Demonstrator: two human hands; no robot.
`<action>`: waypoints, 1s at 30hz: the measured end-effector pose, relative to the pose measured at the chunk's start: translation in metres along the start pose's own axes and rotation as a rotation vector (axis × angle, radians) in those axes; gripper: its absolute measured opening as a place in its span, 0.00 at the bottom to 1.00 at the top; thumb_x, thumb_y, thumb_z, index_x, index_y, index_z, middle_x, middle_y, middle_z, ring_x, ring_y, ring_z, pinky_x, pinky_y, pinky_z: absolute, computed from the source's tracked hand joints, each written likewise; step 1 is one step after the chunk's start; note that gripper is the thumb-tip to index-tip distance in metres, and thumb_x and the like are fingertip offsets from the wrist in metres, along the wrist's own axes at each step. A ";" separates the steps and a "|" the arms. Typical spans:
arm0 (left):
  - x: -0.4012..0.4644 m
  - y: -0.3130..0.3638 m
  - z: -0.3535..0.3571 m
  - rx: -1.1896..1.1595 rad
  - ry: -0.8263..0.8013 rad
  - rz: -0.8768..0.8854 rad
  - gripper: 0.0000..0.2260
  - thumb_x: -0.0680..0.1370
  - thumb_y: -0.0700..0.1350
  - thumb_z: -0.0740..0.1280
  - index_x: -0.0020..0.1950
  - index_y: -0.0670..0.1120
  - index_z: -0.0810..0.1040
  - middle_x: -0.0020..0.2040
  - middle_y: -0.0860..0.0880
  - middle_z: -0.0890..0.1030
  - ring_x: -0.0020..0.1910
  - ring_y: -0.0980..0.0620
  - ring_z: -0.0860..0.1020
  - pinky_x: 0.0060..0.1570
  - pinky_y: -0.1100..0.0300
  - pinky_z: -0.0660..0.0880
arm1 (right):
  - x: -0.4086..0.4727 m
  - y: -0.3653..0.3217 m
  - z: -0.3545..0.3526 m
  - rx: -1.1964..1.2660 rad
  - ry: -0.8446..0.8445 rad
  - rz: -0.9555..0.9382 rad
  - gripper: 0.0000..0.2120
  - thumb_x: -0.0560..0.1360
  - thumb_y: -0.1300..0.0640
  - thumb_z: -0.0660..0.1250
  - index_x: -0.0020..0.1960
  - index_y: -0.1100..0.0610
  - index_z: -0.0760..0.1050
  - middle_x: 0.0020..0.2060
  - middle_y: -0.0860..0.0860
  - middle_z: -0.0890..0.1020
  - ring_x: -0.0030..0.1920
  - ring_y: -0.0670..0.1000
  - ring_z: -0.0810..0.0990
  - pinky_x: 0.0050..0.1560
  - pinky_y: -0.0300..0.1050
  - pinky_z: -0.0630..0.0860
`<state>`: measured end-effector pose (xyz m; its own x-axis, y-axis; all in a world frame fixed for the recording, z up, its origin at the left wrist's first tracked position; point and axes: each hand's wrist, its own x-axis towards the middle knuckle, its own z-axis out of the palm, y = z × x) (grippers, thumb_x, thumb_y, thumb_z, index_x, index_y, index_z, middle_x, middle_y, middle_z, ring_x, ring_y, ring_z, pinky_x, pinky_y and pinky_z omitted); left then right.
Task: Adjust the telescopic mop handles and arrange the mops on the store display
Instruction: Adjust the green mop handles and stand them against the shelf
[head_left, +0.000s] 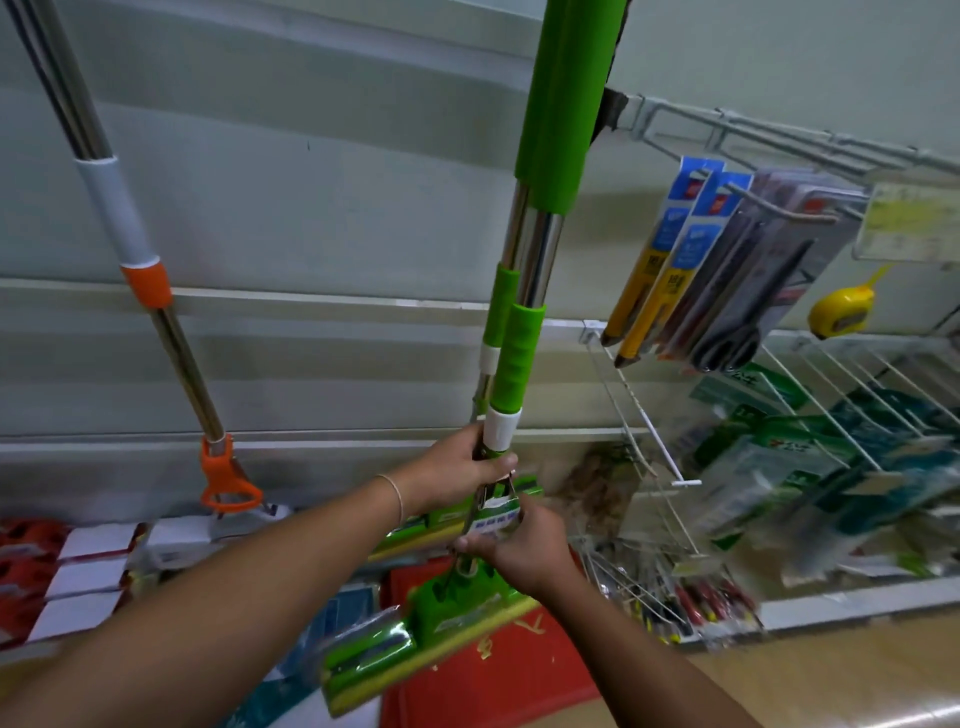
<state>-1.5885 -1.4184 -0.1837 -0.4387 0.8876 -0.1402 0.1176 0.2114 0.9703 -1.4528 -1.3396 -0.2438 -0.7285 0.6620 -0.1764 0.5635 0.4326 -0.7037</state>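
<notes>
We've got the green sponge mop (511, 364) upright against the display wall, our left hand (457, 470) wrapped round its lower shaft, our right hand (524, 551) pinching the metal lever above the head. A slick chrome tube could slip; the second green mop (493, 312) behind might topple.

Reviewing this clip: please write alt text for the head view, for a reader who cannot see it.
Two hands hold a green mop upright at a store display: the left hand grips its shaft below a white collar, the right hand pinches the linkage above the sponge head. A second green mop stands close behind; an orange mop leans at left, and packaged goods hang at right.
</notes>
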 end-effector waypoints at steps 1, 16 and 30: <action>0.003 0.001 0.002 0.007 0.006 -0.001 0.07 0.78 0.44 0.69 0.54 0.51 0.74 0.51 0.47 0.82 0.54 0.48 0.81 0.62 0.45 0.75 | 0.003 0.000 -0.001 -0.015 0.005 -0.007 0.31 0.58 0.36 0.79 0.53 0.51 0.77 0.45 0.46 0.84 0.46 0.47 0.82 0.45 0.42 0.76; 0.056 0.021 0.000 0.399 0.329 -0.163 0.12 0.76 0.50 0.70 0.57 0.49 0.75 0.49 0.51 0.80 0.52 0.50 0.79 0.50 0.60 0.72 | 0.104 0.008 0.004 0.074 -0.122 -0.045 0.30 0.57 0.37 0.79 0.54 0.46 0.72 0.44 0.45 0.83 0.43 0.48 0.83 0.46 0.52 0.82; 0.073 0.019 -0.021 0.329 0.440 -0.062 0.38 0.64 0.59 0.78 0.69 0.53 0.65 0.57 0.58 0.77 0.57 0.56 0.77 0.55 0.62 0.72 | 0.118 0.010 0.017 0.124 -0.060 -0.185 0.37 0.57 0.31 0.74 0.58 0.51 0.75 0.49 0.44 0.83 0.49 0.46 0.82 0.49 0.47 0.80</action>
<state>-1.6365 -1.3580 -0.1711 -0.7763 0.6296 -0.0307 0.3212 0.4370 0.8402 -1.5401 -1.2677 -0.2837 -0.8389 0.5391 -0.0752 0.3693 0.4622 -0.8062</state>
